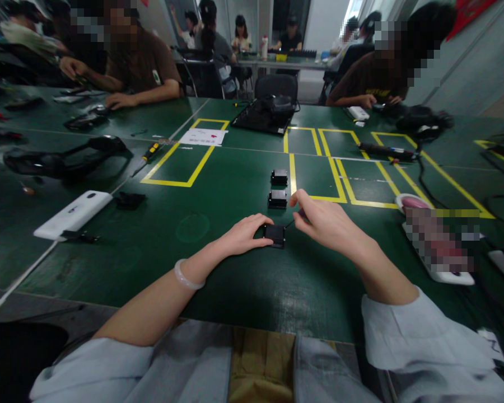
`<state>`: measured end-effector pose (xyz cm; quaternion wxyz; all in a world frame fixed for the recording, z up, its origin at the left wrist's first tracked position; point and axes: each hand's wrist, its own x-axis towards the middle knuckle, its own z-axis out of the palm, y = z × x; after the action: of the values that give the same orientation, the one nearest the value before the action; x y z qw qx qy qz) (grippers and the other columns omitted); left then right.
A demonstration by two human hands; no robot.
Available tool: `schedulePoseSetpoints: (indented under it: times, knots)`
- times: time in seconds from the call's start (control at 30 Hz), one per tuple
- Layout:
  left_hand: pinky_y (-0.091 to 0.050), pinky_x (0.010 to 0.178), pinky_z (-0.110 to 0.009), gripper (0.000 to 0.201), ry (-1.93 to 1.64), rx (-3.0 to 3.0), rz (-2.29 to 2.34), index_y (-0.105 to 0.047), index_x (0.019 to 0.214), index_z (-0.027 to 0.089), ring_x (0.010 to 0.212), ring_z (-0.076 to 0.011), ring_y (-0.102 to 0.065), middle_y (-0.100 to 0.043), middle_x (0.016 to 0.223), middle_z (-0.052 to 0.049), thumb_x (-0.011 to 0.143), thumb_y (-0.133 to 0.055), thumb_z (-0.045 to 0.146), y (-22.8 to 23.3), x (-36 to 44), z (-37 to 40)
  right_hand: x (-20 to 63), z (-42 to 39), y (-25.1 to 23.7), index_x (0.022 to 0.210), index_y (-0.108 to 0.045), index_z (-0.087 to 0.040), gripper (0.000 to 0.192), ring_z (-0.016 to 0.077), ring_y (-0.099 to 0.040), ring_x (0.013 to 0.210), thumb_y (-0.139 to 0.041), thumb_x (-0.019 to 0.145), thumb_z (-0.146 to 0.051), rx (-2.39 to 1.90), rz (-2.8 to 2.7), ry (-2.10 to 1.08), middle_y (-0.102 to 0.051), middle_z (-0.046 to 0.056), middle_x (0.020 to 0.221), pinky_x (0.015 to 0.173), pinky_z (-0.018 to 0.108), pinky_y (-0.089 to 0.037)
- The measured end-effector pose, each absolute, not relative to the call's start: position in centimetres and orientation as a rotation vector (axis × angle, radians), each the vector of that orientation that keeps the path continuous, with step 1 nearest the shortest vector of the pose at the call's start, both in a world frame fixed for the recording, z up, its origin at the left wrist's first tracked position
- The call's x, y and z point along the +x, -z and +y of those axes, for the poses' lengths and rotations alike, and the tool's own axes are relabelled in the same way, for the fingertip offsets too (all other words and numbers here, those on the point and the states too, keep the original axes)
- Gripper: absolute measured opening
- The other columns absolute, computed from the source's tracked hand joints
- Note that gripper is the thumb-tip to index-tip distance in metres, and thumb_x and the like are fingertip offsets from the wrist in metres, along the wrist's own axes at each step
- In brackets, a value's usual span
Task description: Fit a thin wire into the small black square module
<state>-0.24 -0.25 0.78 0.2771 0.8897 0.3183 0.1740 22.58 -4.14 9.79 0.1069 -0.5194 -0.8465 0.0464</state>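
My left hand (244, 234) rests on the green table (218, 274) and pinches a small black box (275, 235) by its left side. My right hand (322, 221) hovers just right of that box, fingers curled on a thin dark tool (299, 216) whose tip points at the box. Two more small black boxes (278, 198) (279, 177) lie in a line behind it, next to a yellow tape line.
A white power strip (72, 213) and a small black part (129, 200) lie at left, a black headset (63, 159) farther left. A white device (434, 246) sits at right with cables. A black tray (262, 116) stands at the back. Other people sit at the far side.
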Motion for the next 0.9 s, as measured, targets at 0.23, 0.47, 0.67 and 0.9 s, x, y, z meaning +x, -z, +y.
schedulePoseSetpoints:
  times: [0.23,0.47,0.67,0.9]
  knots:
    - [-0.045,0.092,-0.038,0.04,-0.463,2.377,0.87,-0.055,0.116,0.02,0.106,-0.0256,-0.058,-0.061,0.112,-0.008,0.088,-0.06,0.048,-0.66,-0.25,-0.27,22.37,-4.04,-9.67,0.102,-0.05,-0.021,0.025,0.0167,-0.057,0.063,-0.035,0.097,-0.04,-1.553,-2.498,-0.11,-0.064,0.003,0.075,0.055,0.026,-0.026]
    - [-0.045,0.09,-0.036,0.04,-0.44,2.398,0.879,-0.054,0.117,0.02,0.106,-0.0255,-0.058,-0.06,0.113,-0.008,0.088,-0.061,0.046,-0.64,-0.2,-0.2,22.56,-3.99,-9.49,0.11,-0.047,-0.02,0.022,0.0164,-0.056,0.062,-0.035,0.094,-0.029,-1.555,-2.487,-0.115,-0.066,0.004,0.079,0.054,0.026,-0.025]
    - [-0.045,0.09,-0.036,0.039,-0.458,2.394,0.867,-0.054,0.116,0.02,0.105,-0.025,-0.058,-0.06,0.112,-0.008,0.088,-0.06,0.047,-0.71,-0.21,-0.26,22.51,-3.98,-9.47,0.109,-0.047,-0.02,0.021,0.0162,-0.057,0.065,-0.04,0.093,-0.032,-1.535,-2.448,-0.15,-0.067,0.003,0.083,0.056,0.025,-0.027]
    - [-0.045,0.09,-0.037,0.04,-0.453,2.386,0.877,-0.054,0.117,0.02,0.105,-0.0252,-0.058,-0.06,0.113,-0.008,0.088,-0.061,0.047,-0.69,-0.21,-0.26,22.46,-3.86,-9.6,0.103,-0.051,-0.021,0.021,0.017,-0.057,0.063,-0.035,0.096,-0.033,-1.581,-2.504,-0.069,-0.065,0.004,0.076,0.054,0.026,-0.025]
